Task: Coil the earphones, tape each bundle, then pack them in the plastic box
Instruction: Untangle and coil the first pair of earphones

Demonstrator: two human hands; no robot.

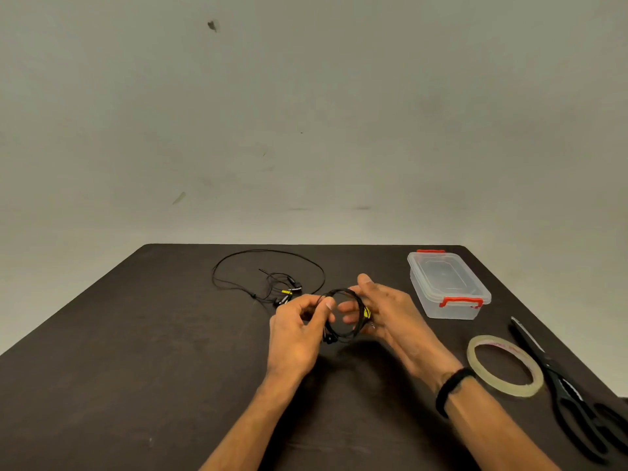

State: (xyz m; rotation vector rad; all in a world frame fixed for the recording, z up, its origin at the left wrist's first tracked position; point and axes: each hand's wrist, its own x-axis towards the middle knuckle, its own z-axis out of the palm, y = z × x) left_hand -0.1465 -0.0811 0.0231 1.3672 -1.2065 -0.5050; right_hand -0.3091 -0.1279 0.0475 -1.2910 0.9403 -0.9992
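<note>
A black earphone cable wound into a round coil (353, 300) hangs between my two hands above the table's middle. My left hand (299, 334) pinches the coil's left side with thumb and fingers. Its right side, where a yellow tag shows, is held by my right hand (387, 311). A second black earphone (268, 277) lies uncoiled in a wide loop on the table behind my hands. The clear plastic box (448, 283) with red latches stands shut at the back right. A roll of clear tape (504, 365) lies flat at the right.
Black scissors (571, 389) lie along the right edge of the dark table (136, 351), just past the tape roll. A bare grey wall rises behind the table. A black band circles my right wrist.
</note>
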